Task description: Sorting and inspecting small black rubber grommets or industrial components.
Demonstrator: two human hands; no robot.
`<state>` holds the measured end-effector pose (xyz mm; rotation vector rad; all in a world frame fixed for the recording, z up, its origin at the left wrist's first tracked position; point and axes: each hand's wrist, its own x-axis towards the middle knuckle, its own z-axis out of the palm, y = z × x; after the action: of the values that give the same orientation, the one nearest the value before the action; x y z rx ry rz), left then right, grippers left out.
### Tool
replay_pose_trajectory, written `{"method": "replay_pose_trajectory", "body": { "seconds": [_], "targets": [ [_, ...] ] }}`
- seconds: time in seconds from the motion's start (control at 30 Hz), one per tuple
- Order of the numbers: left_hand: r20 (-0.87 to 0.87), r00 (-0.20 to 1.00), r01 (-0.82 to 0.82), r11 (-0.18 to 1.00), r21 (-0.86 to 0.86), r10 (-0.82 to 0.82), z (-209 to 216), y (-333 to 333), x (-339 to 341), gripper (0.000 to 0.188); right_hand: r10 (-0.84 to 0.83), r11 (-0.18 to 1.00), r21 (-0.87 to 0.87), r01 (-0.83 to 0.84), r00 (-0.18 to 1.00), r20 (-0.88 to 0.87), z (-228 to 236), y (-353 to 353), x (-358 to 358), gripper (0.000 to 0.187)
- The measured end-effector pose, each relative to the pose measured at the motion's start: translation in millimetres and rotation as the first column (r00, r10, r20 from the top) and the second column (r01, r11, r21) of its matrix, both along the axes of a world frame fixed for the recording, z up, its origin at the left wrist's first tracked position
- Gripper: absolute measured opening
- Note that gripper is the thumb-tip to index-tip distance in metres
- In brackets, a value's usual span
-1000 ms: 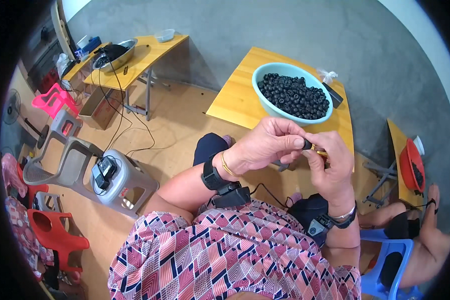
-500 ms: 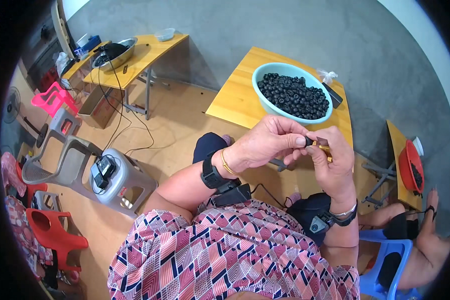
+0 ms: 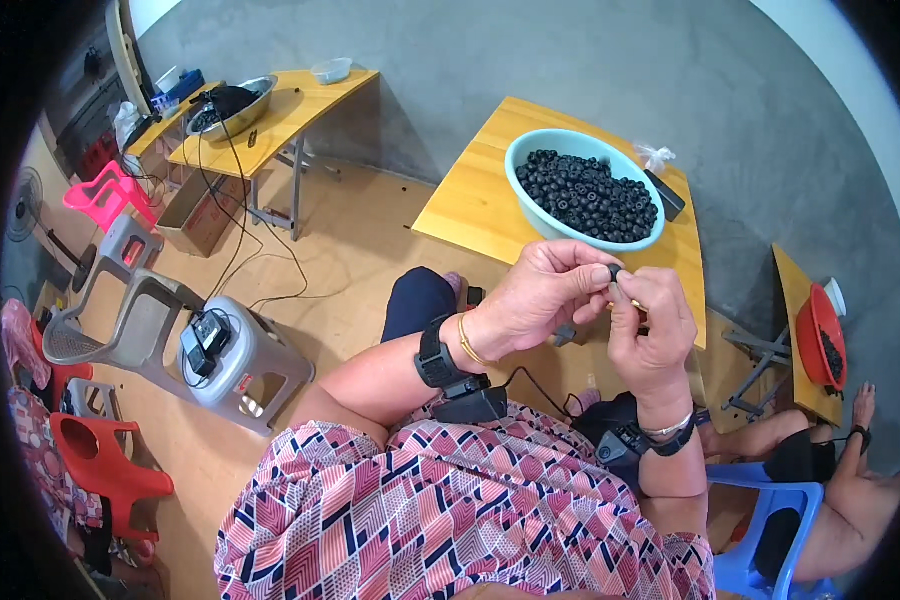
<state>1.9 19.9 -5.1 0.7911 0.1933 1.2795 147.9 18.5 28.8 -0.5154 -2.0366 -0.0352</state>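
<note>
My left hand (image 3: pixel 545 290) is closed, pinching a small black round part (image 3: pixel 614 271) between thumb and fingertips. Against the same part, the thumb and fingers of my right hand (image 3: pixel 652 325) are bent and pressed in. A slim yellow-handled tool (image 3: pixel 642 306) sits in the right hand, mostly covered by the fingers; its tip cannot be made out. Just beyond both hands stands a light blue basin (image 3: pixel 526 196), heaped with several small black ring-like parts (image 3: pixel 582 195) of the same look.
The basin rests on a wooden table (image 3: pixel 460 215), beside a black box (image 3: pixel 665 196) and a clear plastic bag (image 3: pixel 656 157). At right are a red basin (image 3: pixel 808 335) and a seated person (image 3: pixel 855 500). A grey stool (image 3: pixel 260 355) holding black adapters (image 3: pixel 204 342) stands left.
Both hands have come slightly lower and nearer to me. The right hand has turned, and the flat brown blade-like piece seen before is now hidden.
</note>
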Motion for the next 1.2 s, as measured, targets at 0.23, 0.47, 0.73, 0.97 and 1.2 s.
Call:
{"method": "replay_pose_trajectory", "body": {
  "seconds": [0.23, 0.47, 0.73, 0.97, 1.2],
  "targets": [
    [0.005, 1.000, 0.023, 0.998, 0.057, -0.024, -4.3, 2.1, 1.3, 0.017, -0.036, 0.999, -0.009, 0.036, 0.999, -0.034, -3.2, -2.9, -3.0, 0.027],
    [0.063, 0.994, 0.093, 0.995, 0.019, -0.094, -3.7, 5.4, -1.8, 0.016, -0.027, 0.997, -0.074, 0.030, 0.999, 0.035, 0.6, -0.7, 4.0, 0.018],
    [0.087, 0.966, 0.231, 0.965, 0.126, -0.242, -5.9, 10.0, -4.8, 0.017, -0.033, 0.728, -0.682, -0.077, 0.989, -0.147, 11.6, -5.2, 19.4, 0.015],
    [0.056, 0.979, 0.190, 0.974, 0.121, -0.198, -3.9, 3.9, -4.4, 0.020, 0.013, 0.759, -0.646, -0.078, 0.994, -0.105, 21.9, -15.0, 6.0, 0.016],
    [0.001, 0.987, 0.160, 0.975, 0.157, -0.162, -7.8, 3.7, -7.6, 0.022, 0.018, 0.798, -0.602, -0.006, 1.000, 0.013, 22.8, -13.8, 3.5, 0.016]
  ]
}}
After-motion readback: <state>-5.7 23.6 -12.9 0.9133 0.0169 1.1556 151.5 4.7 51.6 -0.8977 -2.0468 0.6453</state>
